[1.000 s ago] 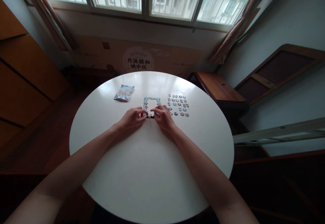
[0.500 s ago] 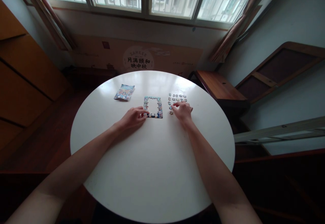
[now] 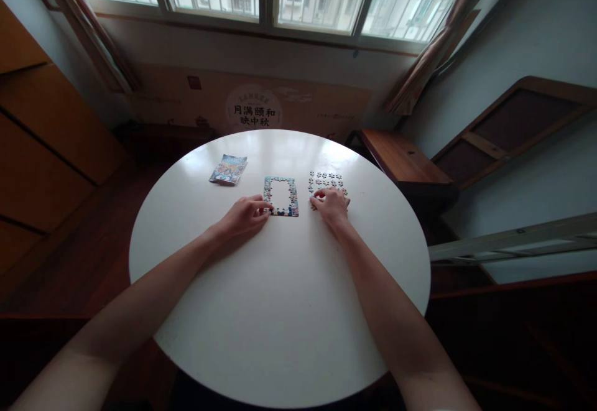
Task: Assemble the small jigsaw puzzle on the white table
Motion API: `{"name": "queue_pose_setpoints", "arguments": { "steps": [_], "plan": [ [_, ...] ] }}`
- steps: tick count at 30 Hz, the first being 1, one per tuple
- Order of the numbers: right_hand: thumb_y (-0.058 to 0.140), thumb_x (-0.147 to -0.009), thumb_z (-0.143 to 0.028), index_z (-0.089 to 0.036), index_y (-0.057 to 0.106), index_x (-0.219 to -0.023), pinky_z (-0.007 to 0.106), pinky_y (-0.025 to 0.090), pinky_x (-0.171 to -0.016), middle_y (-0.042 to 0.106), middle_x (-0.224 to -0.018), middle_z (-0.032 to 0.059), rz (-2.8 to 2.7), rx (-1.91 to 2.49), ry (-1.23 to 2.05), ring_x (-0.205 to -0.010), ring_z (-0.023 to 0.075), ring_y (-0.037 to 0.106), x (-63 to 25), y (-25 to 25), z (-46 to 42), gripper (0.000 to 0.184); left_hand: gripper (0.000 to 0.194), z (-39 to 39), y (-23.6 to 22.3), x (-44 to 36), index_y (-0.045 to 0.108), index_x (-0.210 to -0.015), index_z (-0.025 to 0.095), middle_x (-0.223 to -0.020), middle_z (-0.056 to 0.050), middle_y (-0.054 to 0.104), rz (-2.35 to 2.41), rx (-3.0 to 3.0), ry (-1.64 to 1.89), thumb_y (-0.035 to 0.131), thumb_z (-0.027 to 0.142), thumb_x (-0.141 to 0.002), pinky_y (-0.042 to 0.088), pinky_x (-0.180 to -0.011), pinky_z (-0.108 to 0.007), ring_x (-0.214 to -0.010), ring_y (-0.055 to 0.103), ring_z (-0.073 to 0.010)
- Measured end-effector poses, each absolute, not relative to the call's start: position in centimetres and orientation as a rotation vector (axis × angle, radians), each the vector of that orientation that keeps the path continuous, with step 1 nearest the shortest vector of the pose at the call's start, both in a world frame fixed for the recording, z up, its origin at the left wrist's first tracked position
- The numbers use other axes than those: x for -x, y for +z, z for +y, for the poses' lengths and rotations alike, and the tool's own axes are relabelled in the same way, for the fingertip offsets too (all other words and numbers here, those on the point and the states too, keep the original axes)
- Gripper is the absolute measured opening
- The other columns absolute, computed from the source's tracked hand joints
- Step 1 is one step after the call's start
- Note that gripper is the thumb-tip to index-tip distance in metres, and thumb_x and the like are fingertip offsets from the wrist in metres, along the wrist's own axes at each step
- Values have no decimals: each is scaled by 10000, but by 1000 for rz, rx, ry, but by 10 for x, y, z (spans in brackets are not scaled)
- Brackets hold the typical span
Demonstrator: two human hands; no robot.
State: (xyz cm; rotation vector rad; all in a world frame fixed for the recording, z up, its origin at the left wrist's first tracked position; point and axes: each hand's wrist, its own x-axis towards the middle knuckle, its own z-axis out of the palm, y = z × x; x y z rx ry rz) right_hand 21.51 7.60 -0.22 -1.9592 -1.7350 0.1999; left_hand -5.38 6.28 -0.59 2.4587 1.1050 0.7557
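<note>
A jigsaw puzzle border (image 3: 293, 207), a rectangular ring of joined pieces around a bare middle, lies flat on the white round table (image 3: 280, 311). My left hand (image 3: 247, 213) rests at its lower left corner, fingers curled and fingertips pressed on the edge. To the right, loose puzzle pieces (image 3: 325, 182) are laid out in rough rows. My right hand (image 3: 332, 206) is over the lower rows with thumb and forefinger pinched at their left side, on what looks like a small puzzle piece. The hand hides several pieces beneath it.
A colourful printed packet (image 3: 228, 170) lies at the back left of the table. Beyond the table's right rear edge stands a brown wooden bench (image 3: 403, 157). A printed board (image 3: 298, 97) leans along the wall under the window.
My right hand has left the puzzle border's lower edge and gone right to the loose pieces, then closed its fingertips and shifted slightly left. My left hand has stayed at the corner.
</note>
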Motion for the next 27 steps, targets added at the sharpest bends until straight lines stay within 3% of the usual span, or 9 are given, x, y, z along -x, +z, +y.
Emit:
{"name": "queue_pose_setpoints", "arguments": {
  "steps": [9,15,22,27],
  "plan": [
    [683,-760,-332,-215,688,-843,423,318,-874,677,-979,69,-1697,1922,257,-1029,285,512,-218,-7,81,144,245,62,-6,54,741,-1038,208,-787,-12,603,1092,-2475,790,563,243,-874,396,-598,-218,-587,514,-87],
    [643,-766,-231,-203,639,-863,413,417,-840,686,-793,39,-1654,1628,374,-832,219,602,-212,0,79,102,234,63,-7,54,739,-1031,205,-790,-11,598,1078,-2476,804,568,240,-875,402,-589,-218,-576,506,-84],
    [748,-690,-391,-185,662,-837,334,536,-633,687,-760,50,-1504,1127,1031,-673,181,656,-171,1,67,267,231,62,-6,52,710,-1050,185,-824,-17,592,1081,-2438,980,615,297,-871,444,-628,-231,-626,521,-96],
    [792,-630,-405,-169,706,-816,317,555,-612,691,-681,31,-1373,1007,1271,-599,156,652,-158,-8,62,312,243,61,-5,51,703,-1044,189,-800,-11,594,1095,-2420,1033,657,329,-851,445,-608,-231,-623,526,-99]
  ]
}}
